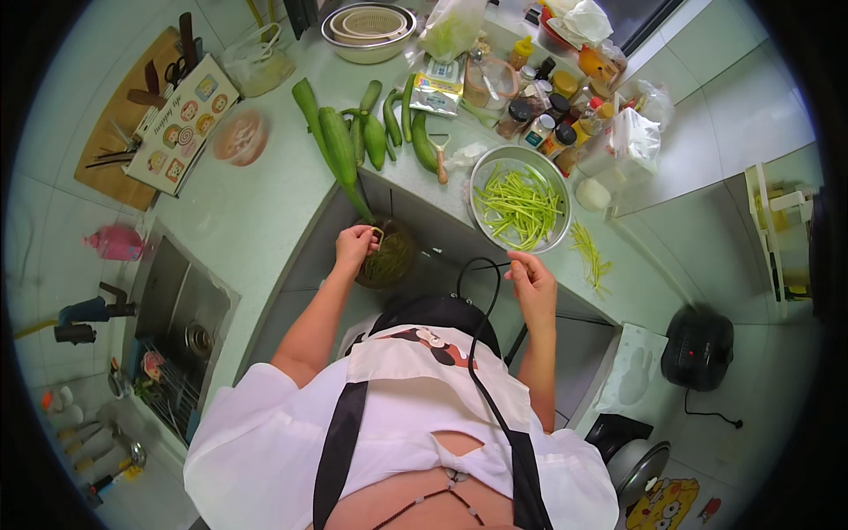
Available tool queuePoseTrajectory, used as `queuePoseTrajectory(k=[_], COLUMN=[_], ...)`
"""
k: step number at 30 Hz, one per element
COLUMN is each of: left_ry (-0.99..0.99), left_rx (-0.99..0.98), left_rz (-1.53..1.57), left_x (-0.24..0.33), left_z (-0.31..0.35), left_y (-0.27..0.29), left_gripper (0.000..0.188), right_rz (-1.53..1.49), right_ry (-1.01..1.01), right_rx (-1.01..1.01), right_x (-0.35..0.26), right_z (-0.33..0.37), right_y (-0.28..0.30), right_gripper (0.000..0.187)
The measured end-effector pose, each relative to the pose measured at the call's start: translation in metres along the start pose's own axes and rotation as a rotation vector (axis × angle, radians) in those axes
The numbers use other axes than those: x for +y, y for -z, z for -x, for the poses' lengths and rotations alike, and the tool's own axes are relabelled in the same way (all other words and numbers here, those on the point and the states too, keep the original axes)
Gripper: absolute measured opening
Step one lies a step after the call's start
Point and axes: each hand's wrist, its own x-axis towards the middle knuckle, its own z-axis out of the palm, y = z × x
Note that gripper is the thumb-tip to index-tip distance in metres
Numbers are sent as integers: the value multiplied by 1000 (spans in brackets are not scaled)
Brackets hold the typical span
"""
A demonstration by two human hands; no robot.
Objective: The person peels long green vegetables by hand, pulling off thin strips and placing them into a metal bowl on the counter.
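Left hand [353, 246], near centre of frame: fingertips pinched, seemingly on thin green strip [378, 234], above round bin [389, 281], perhaps so that bits are caught. Bin contains green scraps [393, 256]. Right hand [533, 281], right of centre: fingers curled narrow; cannot tell if holding. Metal bowl [566, 212], near worktop [256, 199] edge probably for easy reach, contains green stems [519, 208]; loose stems [590, 256] lie to its lower right.

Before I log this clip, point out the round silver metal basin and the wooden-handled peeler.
Round silver metal basin [519, 157]: head view, far inner wall.
Wooden-handled peeler [442, 166]: head view, wooden handle.
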Motion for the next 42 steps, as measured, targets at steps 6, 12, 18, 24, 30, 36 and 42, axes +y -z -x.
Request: queuePoseTrajectory(k=[6, 12, 18, 24, 30, 36, 42], left_ry=[87, 235, 384, 349, 174, 30, -46], left_rx=[-25, 18, 41, 119, -25, -245, -376], left_rz=[-30, 1, 16, -11, 70, 84, 127], left_x=[-16, -23, -53, -46, -22, 32, 55], left_z=[-19, -25, -44, -45, -12, 58, 92], left_y=[-3, -7, -11, -28, -65, -146, -215], left_gripper=[19, 23, 43, 31, 15, 18, 20], right_rz=[-17, -30, -9, -32, 51, 155, 444], right_ry=[24, -27, -52, -74, -57, -98, -106], right_rx=[45, 61, 44, 55, 111, 121, 252], right_x=[1, 2, 18, 25, 43, 96, 165], right_z=[1, 4, -6, -7, -19, -38, -58], right_y=[9, 20, 34, 67, 117, 159, 204], right_gripper=[21, 20, 21, 20, 20, 22, 26])
